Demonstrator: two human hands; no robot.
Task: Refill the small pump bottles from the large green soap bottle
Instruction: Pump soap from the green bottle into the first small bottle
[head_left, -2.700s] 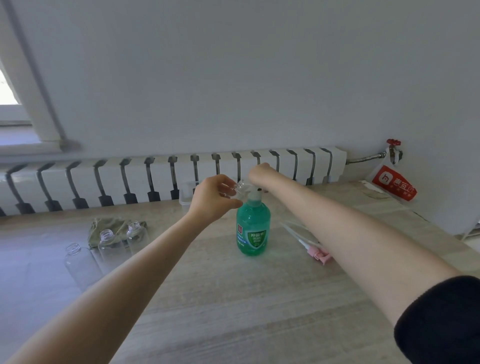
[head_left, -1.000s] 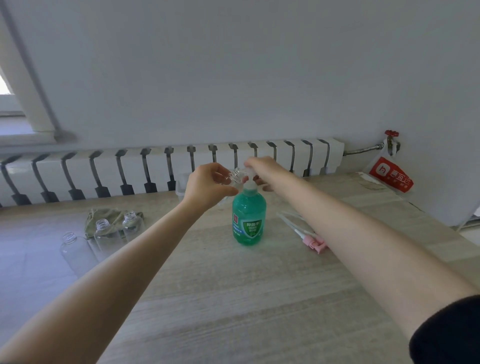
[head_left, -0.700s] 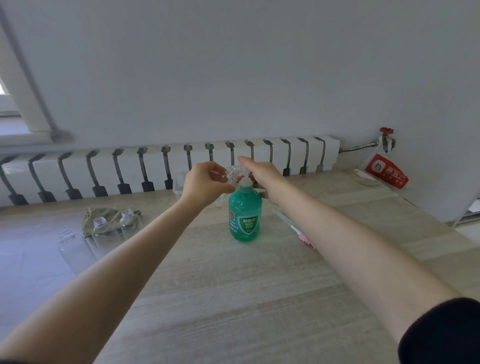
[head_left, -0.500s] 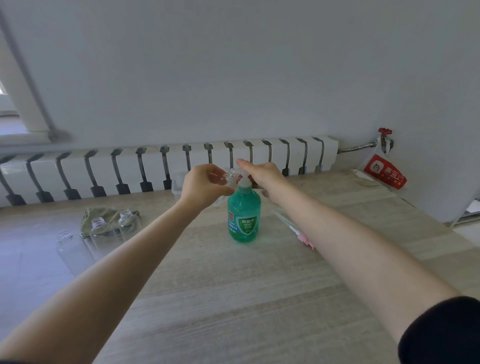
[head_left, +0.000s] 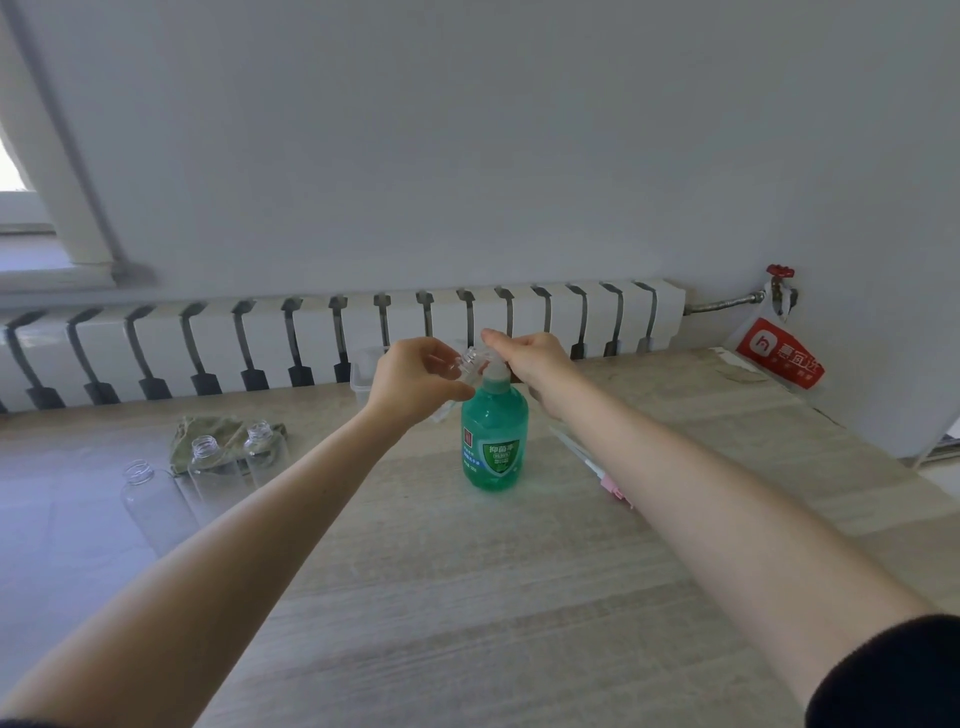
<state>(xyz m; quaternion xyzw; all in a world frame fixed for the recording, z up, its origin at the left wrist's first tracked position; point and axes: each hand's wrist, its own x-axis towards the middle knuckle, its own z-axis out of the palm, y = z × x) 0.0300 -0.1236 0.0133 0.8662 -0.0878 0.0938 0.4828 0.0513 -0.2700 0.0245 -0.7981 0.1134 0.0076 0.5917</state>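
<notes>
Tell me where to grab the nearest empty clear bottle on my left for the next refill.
Grip the nearest clear bottle round its straight body, below the threaded neck, coming from its near left side. It stands upright with its mouth open, and the two other bottles stand close on its far right, so that side is crowded.

Four small clear bottles (head_left: 139, 473) (head_left: 205, 448) (head_left: 258, 432) (head_left: 470, 358), one large green soap bottle (head_left: 493, 441), one green cloth (head_left: 224, 423), one red-and-white bag (head_left: 784, 358).

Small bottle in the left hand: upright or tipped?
Tipped: the small bottle, held by the left hand, leans its neck toward the green soap bottle.
</notes>
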